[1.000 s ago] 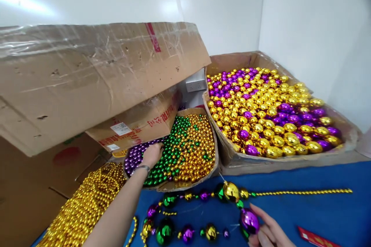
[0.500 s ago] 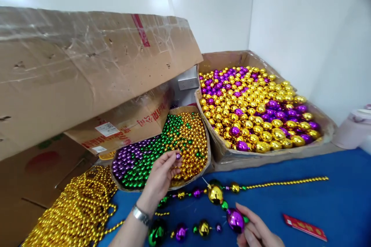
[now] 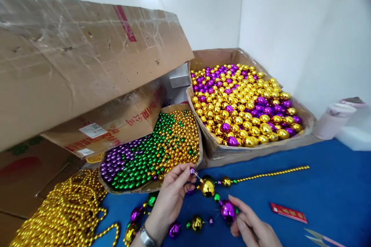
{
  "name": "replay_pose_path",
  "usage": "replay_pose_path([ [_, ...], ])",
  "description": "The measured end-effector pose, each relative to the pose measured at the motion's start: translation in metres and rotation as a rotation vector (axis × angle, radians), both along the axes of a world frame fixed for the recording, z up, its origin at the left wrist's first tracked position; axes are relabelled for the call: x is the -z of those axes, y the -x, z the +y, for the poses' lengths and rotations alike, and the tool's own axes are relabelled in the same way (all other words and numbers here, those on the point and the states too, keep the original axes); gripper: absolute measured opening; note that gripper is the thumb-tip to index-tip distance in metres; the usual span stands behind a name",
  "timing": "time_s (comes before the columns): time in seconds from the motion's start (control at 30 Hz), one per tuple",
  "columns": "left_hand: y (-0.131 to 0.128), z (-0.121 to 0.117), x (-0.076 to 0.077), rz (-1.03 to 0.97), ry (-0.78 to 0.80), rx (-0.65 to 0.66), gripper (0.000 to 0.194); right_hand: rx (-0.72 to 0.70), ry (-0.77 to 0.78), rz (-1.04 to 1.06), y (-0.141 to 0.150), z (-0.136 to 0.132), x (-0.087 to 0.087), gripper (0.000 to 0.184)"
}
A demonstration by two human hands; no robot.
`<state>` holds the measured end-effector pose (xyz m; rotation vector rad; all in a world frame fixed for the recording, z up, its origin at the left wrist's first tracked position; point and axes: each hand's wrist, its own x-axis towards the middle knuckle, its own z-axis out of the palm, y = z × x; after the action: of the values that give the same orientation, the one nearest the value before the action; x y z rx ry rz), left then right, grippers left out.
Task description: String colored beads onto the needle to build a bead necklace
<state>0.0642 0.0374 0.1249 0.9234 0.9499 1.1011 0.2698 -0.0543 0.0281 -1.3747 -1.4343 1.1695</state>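
A small purple bead (image 3: 192, 171) is pinched between the thumb and forefinger of my left hand (image 3: 175, 189), which wears a metal watch band. The bead touches the tip of a thin pale string end that sticks out of a big gold bead (image 3: 208, 186). Below that gold bead come a small green bead (image 3: 216, 197) and a big purple bead (image 3: 227, 210) on the same strand. My right hand (image 3: 249, 222) grips the strand at the big purple bead. More of the bead strand (image 3: 197, 223) lies in a loop on the blue table, partly behind my left wrist.
A carton of small purple, green and gold beads (image 3: 150, 154) stands behind my left hand. Right of it is a carton of large gold and purple beads (image 3: 246, 112). Gold bead chains (image 3: 66, 208) pile at left. A red packet (image 3: 288, 213) and scissors (image 3: 321, 238) lie right.
My left hand has come from over the small-bead carton, bringing the purple bead to the string end. My right hand keeps its grip. The view has shifted right, and scissors now show.
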Motion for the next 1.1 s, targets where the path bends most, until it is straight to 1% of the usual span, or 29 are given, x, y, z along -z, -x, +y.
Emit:
replay_pose_path([
  [0.1,-0.001,-0.001,-0.002,0.065,-0.032,-0.013,0.02,0.002,-0.015,-0.019,-0.001,0.0,0.002,0.049],
  [0.2,-0.003,-0.002,-0.005,0.218,-0.109,-0.033,0.02,0.037,-0.028,-0.045,-0.004,0.0,0.002,0.049],
  [0.27,-0.007,-0.005,-0.007,0.332,-0.168,-0.011,0.02,0.028,-0.029,-0.068,-0.009,-0.001,0.002,0.048],
  [0.33,-0.014,-0.01,-0.008,0.396,-0.202,0.038,0.019,-0.004,-0.016,-0.094,-0.017,-0.004,0.003,0.047],
  [0.4,-0.024,-0.016,-0.006,0.414,-0.214,0.089,0.016,-0.022,-0.01,-0.118,-0.028,-0.007,0.006,0.046],
  [0.53,-0.052,-0.028,0.006,0.401,-0.238,0.228,0.014,0.036,-0.044,-0.132,-0.05,-0.016,0.02,0.046],
  [0.67,-0.084,-0.034,0.016,0.353,-0.38,0.296,0.01,0.088,-0.07,-0.144,-0.065,-0.021,0.036,0.048],
  [0.77,-0.102,-0.034,0.016,0.395,-0.492,0.321,0.01,0.101,-0.113,-0.25,-0.073,-0.022,0.042,0.05],
  [0.83,-0.11,-0.032,0.01,0.445,-0.539,0.322,0.011,0.124,-0.174,-0.339,-0.079,-0.021,0.04,0.052],
  [0.9,-0.115,-0.029,0.002,0.488,-0.571,0.317,0.011,0.163,-0.24,-0.397,-0.086,-0.019,0.032,0.053],
  [1.0,-0.121,-0.024,-0.01,0.493,-0.571,0.29,0.011,0.215,-0.29,-0.422,-0.095,-0.017,0.014,0.047],
  [1.1,-0.129,-0.018,-0.014,0.49,-0.563,0.248,0.01,0.266,-0.319,-0.446,-0.1,-0.015,-0.006,0.037],
])
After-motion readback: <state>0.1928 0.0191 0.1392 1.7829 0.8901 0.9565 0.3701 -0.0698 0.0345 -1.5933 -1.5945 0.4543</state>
